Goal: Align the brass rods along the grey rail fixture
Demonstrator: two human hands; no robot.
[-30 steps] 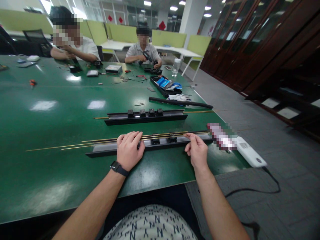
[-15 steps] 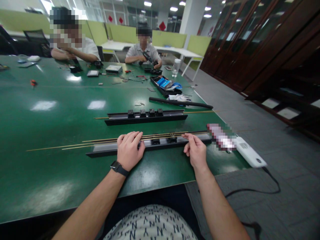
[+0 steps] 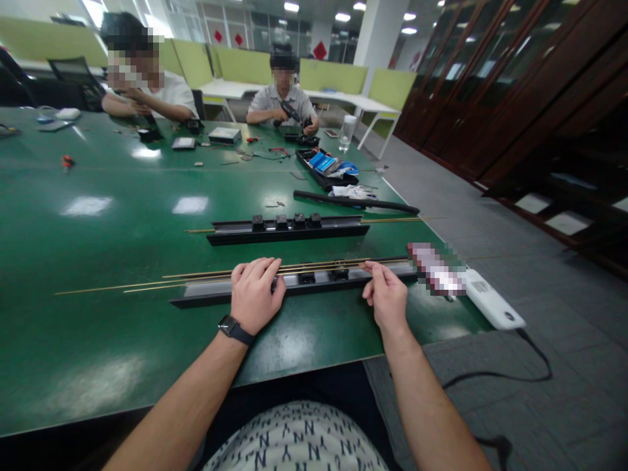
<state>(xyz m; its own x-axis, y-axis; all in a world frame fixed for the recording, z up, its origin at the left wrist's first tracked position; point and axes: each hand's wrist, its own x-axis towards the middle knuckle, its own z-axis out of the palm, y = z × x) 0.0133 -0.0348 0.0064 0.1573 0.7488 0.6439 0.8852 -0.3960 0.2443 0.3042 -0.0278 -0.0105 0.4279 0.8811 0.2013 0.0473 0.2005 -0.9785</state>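
Long thin brass-coloured rods lie along a black and grey channel rail in front of me, sticking out past its left end. My left hand, with a watch on the wrist, curls over the rods and the rail's left half, its thumb on the near side. Toward the rail's right end, my right hand pinches a rod between thumb and fingertips. Between my hands, black blocks sit inside the rail under the rods. The exact grip beneath my left fingers is hidden.
A second rail with several black blocks and rods lies parallel behind. To the right are a phone and a white device with a cable at the table edge. Farther back are a black tube, a tray and two people.
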